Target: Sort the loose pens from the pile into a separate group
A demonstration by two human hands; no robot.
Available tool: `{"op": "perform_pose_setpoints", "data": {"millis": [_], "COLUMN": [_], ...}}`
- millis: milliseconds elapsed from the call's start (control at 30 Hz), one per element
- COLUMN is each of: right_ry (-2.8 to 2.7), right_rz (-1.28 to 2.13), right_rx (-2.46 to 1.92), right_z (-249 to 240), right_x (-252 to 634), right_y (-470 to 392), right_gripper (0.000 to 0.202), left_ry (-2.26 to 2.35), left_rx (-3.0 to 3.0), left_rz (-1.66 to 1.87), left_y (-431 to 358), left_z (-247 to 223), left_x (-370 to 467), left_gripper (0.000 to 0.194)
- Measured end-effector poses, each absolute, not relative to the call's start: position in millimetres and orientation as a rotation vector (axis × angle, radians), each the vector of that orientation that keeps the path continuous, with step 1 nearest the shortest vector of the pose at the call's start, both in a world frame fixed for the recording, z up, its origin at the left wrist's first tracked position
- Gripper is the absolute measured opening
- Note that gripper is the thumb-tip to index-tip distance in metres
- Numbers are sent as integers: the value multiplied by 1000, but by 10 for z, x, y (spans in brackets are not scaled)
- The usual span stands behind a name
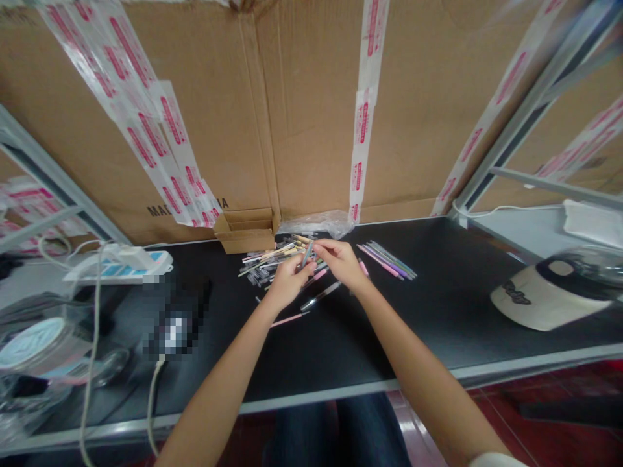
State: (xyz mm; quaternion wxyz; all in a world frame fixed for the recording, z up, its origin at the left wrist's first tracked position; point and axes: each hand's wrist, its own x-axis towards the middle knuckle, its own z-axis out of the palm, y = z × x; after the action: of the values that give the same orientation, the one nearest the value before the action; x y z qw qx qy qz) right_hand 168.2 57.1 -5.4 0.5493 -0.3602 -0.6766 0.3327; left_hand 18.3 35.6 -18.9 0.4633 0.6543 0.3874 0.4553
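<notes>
Presently, the left hand (291, 277) and right hand (342, 261) handle a pen (307, 255), both sets of fingers seemingly clamped on it; moving on likely calls for one loosening.

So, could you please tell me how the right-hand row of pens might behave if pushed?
The right-hand row of pens should feel stiff, looking straight. Being slim, individual pens may roll or spread across the flat tabletop.
</notes>
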Motion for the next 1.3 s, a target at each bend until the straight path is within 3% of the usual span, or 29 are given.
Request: {"op": "perform_pose_setpoints", "data": {"millis": [1000,1300], "right_ry": [-1793,-1817], "right_rz": [436,588], "right_rx": [-736,-670], "right_z": [10,18], "right_x": [1732,1709], "right_y": [518,518], "right_gripper": [21,26], "left_ry": [951,966], "left_rx": [1698,1708], "left_rz": [1152,1220], "left_y": [366,367], "left_z": [-169,-112], "left_x": [158,140], "left_gripper": [26,25]}}
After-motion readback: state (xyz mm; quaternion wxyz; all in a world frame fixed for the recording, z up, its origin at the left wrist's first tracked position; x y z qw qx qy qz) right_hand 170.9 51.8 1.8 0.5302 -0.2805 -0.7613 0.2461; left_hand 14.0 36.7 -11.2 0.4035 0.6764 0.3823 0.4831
